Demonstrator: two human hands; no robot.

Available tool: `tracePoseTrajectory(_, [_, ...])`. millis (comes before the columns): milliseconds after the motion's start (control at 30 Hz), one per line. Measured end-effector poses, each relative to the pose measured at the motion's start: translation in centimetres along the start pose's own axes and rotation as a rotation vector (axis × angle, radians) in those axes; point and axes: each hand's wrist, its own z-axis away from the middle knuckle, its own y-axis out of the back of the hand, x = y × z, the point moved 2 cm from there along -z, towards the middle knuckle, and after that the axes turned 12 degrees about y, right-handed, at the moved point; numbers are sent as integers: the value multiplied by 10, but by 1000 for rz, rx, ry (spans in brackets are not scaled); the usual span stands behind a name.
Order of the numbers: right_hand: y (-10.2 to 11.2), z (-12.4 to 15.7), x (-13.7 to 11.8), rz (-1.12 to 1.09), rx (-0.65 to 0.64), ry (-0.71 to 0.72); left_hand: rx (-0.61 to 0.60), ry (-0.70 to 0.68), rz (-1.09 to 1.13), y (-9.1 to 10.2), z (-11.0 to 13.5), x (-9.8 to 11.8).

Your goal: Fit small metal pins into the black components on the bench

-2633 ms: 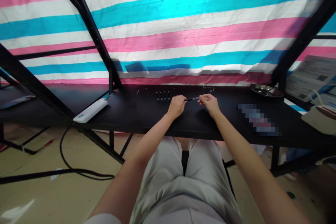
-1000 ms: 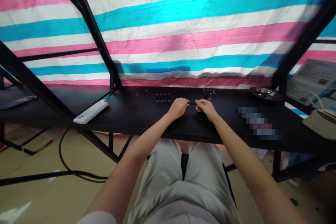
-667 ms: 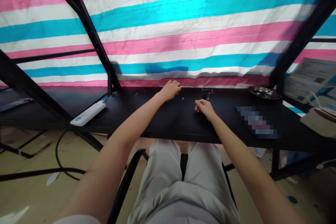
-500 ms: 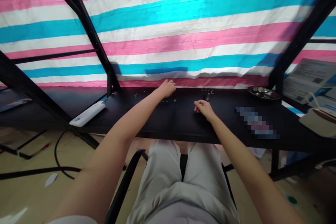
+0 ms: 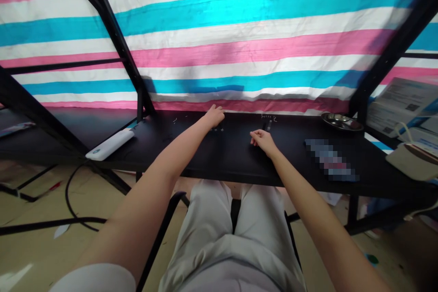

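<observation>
My left hand [image 5: 215,117] reaches to the far part of the black table, palm down, with loosely bent fingers apart and nothing visible in them. Just below its fingertips, several tiny light pieces [image 5: 221,129] lie in a short row. My right hand [image 5: 262,139] hovers near the table to the right, thumb and fingers pinched together; whatever they hold is too small to make out. Beyond it lie a black stick-like thing [image 5: 264,124] and a small clear strip [image 5: 269,124]. Small pale bits [image 5: 268,116] sit behind these.
A shiny metal dish [image 5: 342,122] stands at the back right, near white boxes [image 5: 398,105]. A blurred-out flat object [image 5: 330,159] lies right of my right hand. At left rests a long white case [image 5: 111,144] by the black frame [image 5: 119,43]. Striped sheeting hangs behind.
The rightmost tiny piece now lies closer to the others by my left hand. My right hand stays pinched in nearly the same place. The whole view has shifted slightly.
</observation>
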Motion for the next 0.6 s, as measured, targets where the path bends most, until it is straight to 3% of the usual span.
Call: tracePoseTrajectory(600, [-1,0,2,30,-29,25,17,-17,24,-1,-4,3])
